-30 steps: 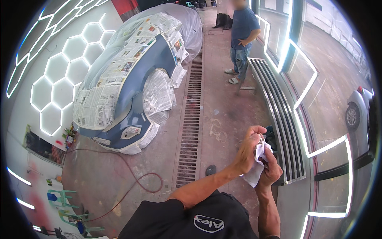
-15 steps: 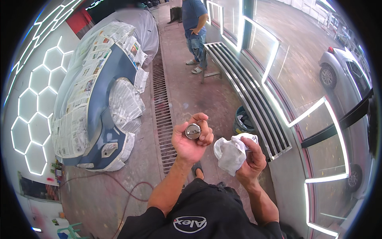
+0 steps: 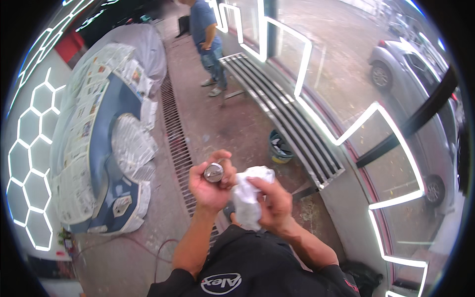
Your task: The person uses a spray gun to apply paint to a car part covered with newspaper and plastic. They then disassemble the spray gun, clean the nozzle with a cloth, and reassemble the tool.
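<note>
A small round silver metal part (image 3: 213, 172) with a bar across its face sits in the curled fingers of my left hand (image 3: 209, 192). My right hand (image 3: 275, 204) pinches a crumpled white cloth (image 3: 247, 205) that hangs down beside it. The cloth's left edge is right next to the fingers of my left hand; whether they touch I cannot tell. Both hands are raised in front of my black shirt.
To the left stands a car (image 3: 116, 106) covered with newspaper and plastic film. A floor grate (image 3: 174, 119) runs beside it. On the right are a slatted metal bench (image 3: 282, 109) and a bucket (image 3: 280, 148). Another person (image 3: 204, 29) stands farther off. A hose (image 3: 161, 247) lies on the floor.
My right hand has brought the cloth leftward, close to my left hand. The left hand still holds the metal part. The whole view has swung to the right.
</note>
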`<state>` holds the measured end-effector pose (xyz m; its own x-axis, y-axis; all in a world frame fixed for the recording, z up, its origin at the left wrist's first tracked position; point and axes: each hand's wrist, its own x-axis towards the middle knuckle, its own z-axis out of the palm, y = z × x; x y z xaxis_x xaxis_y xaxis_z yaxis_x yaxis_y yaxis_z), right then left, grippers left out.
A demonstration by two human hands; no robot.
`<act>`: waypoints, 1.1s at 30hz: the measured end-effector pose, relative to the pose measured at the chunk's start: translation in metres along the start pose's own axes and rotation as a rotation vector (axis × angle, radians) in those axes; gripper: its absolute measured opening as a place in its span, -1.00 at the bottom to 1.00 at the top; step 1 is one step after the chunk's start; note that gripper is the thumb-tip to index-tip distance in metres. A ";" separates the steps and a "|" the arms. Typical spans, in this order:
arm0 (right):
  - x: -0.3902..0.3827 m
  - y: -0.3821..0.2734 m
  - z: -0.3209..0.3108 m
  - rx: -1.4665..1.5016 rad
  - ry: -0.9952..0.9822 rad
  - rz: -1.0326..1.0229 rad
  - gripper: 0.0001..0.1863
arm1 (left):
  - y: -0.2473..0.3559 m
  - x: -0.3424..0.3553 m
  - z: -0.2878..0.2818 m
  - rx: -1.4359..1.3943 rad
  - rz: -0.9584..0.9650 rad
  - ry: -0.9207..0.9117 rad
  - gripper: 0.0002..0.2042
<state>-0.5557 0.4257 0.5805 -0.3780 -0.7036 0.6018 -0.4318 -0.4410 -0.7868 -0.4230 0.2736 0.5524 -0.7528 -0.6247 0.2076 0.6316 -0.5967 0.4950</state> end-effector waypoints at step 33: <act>0.164 0.206 0.135 -0.113 -0.089 0.407 -0.55 | 0.027 0.167 -0.163 0.539 0.101 0.538 -0.46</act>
<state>-0.5960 0.1440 0.4985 -0.4662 -0.8550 0.2272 -0.3512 -0.0569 -0.9346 -0.5011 0.0712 0.4634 -0.4153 -0.9045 -0.0967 0.4110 -0.2814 0.8671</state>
